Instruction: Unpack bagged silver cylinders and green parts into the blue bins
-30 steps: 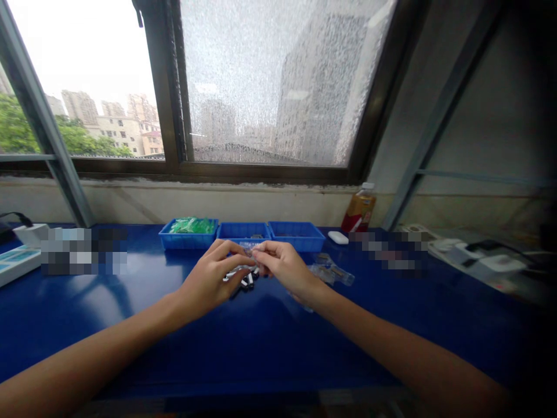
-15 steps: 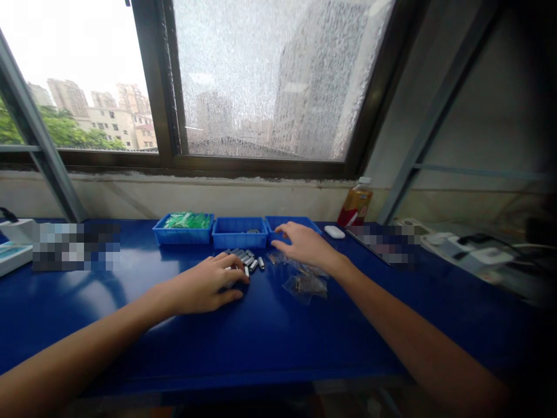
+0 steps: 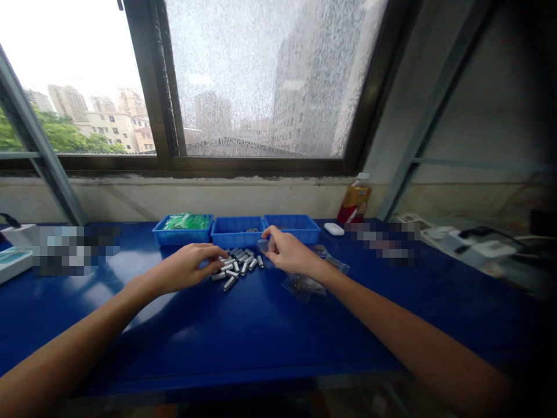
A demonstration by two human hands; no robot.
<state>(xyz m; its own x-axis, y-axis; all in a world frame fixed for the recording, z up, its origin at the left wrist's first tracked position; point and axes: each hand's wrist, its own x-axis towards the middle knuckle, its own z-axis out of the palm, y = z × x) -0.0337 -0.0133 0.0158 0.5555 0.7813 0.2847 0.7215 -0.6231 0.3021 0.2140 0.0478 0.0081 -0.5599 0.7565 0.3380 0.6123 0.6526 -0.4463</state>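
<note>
Right grip [image 3: 288,253] pinches clear plastic [image 3: 262,246], left grip [image 3: 190,265] unclear, metal pieces [image 3: 230,284] between them and blue bins [image 3: 237,239] just beyond.

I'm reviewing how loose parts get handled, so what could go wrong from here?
The small, silvery, elongated metal-looking pieces lie loose on the shiny blue tabletop, so some could scatter. The bare left hand, close beside them, might nudge the pile. The bare right hand, near the crumpled clear plastic bags, could drag one.
</note>
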